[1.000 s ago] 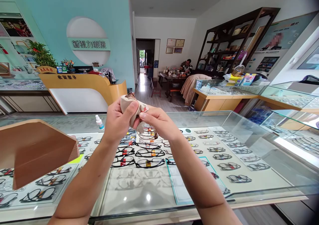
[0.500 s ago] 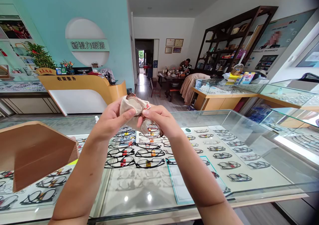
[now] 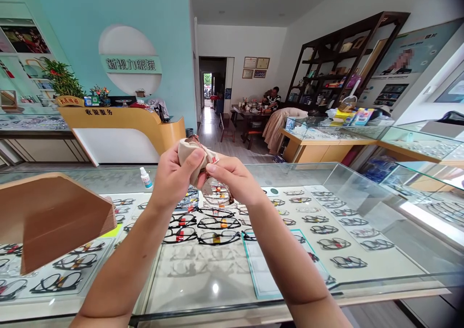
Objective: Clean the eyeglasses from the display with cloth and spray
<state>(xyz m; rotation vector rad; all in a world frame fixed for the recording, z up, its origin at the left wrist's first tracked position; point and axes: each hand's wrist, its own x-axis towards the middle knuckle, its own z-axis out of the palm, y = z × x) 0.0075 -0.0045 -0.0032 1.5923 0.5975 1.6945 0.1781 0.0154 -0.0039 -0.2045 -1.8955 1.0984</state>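
Note:
My left hand (image 3: 174, 177) is closed on a beige cleaning cloth (image 3: 193, 152), which is pressed around one lens of a pair of glasses (image 3: 217, 192). My right hand (image 3: 235, 180) pinches the frame of these glasses by the other, bare lens. Both hands are held up above the glass display counter (image 3: 326, 173), over rows of black-framed glasses (image 3: 203, 224) lying inside it. A small white spray bottle (image 3: 145, 178) stands on the counter top just left of my left hand.
A brown hexagonal mirror back (image 3: 50, 219) stands on the counter at the left. More glass cases (image 3: 409, 141) run along the right. A curved wooden reception desk (image 3: 119, 125) is behind. A person sits at a table (image 3: 253, 112) far back.
The cloth and glasses dipped and rose slightly as my left thumb rubbed the cloth over the lens. The view swayed a little. Both hands kept their grip.

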